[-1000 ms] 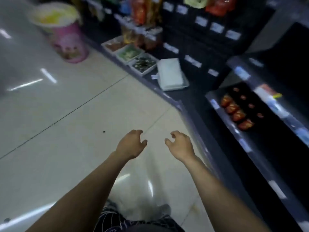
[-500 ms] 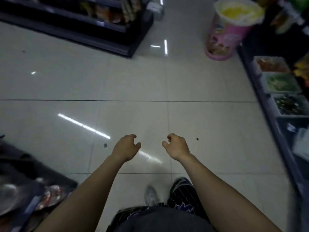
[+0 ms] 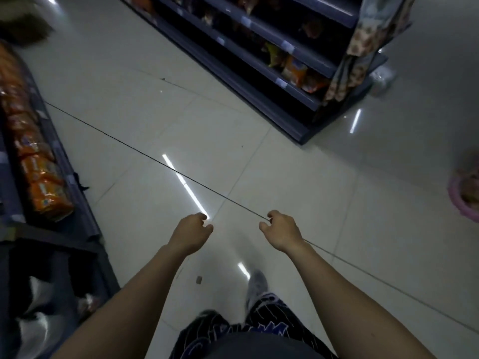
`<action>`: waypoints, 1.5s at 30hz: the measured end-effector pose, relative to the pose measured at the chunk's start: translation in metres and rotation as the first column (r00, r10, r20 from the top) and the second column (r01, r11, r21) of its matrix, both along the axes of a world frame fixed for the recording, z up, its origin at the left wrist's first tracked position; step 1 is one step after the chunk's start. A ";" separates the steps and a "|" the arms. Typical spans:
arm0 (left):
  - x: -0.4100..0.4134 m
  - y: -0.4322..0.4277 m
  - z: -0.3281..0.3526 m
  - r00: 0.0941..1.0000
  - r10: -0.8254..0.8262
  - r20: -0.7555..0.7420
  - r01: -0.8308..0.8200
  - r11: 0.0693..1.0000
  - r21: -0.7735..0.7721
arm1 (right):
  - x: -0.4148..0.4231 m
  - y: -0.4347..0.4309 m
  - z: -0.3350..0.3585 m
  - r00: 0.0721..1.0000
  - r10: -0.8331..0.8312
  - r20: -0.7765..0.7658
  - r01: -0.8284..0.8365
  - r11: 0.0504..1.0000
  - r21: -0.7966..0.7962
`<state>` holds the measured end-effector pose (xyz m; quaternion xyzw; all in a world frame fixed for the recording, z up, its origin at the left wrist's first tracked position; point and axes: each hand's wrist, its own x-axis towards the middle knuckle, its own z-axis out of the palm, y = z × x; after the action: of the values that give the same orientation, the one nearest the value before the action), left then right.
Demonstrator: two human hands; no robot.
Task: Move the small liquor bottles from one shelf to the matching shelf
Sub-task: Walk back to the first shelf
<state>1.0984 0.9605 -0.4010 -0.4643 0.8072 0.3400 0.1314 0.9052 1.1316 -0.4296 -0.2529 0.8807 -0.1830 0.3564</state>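
I see both arms stretched out ahead over the tiled floor [image 3: 145,104]. The left hand [image 3: 190,233] has its fingers loosely curled under with the thumb forward, and nothing is in it. The right hand [image 3: 281,233] is the same: fingers relaxed and half curled, thumb out, holding nothing. A dark line [image 3: 129,146] runs slantwise across the floor, and I'll place everything by it. The left hand hangs just on the near side of the line. The right hand covers the line where it passes under the wrist.

Beyond the line, far side and to the right, stands a dark shelf unit [image 3: 311,59] with snack packets on its tiers and patterned bags [image 3: 363,40] hanging at its end. At the line's left end is a low rack [image 3: 67,161] stacked with orange packets [image 3: 44,187]. Well off the line's right end, at the frame edge, sits a blurred pink tub [image 3: 464,200]. On the near side of the line I see a grey shoe [image 3: 255,286], patterned trousers [image 3: 269,320] and a small scrap [image 3: 198,280] on the floor.

I cannot tell where the liquor bottles are; the shelf goods are too dim and blurred to pick them out.
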 end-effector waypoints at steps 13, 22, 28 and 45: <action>-0.173 -0.367 -0.035 0.997 0.015 0.078 -0.014 1.000 -0.010 | -0.210 -0.368 -0.013 0.987 0.161 0.031 -0.163 0.980 0.116; -0.318 -0.612 0.015 1.000 -0.023 -0.001 0.023 0.999 0.047 | -0.337 -0.599 0.034 1.000 0.003 0.016 -0.003 0.999 0.043; -0.469 -0.754 0.046 0.990 -0.051 -0.130 0.054 0.998 0.020 | -0.451 -0.752 0.054 0.994 -0.100 -0.038 0.095 0.987 -0.132; -0.854 -1.067 0.181 0.820 -0.296 -0.489 0.215 0.952 -0.216 | -0.777 -1.059 0.187 0.868 -0.428 -0.251 0.246 0.810 -0.533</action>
<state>0.2447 -0.1066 -0.2203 -0.2520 0.8910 0.3690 -0.0806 0.1278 0.0728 -0.2421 -0.1996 0.8871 -0.4091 0.0757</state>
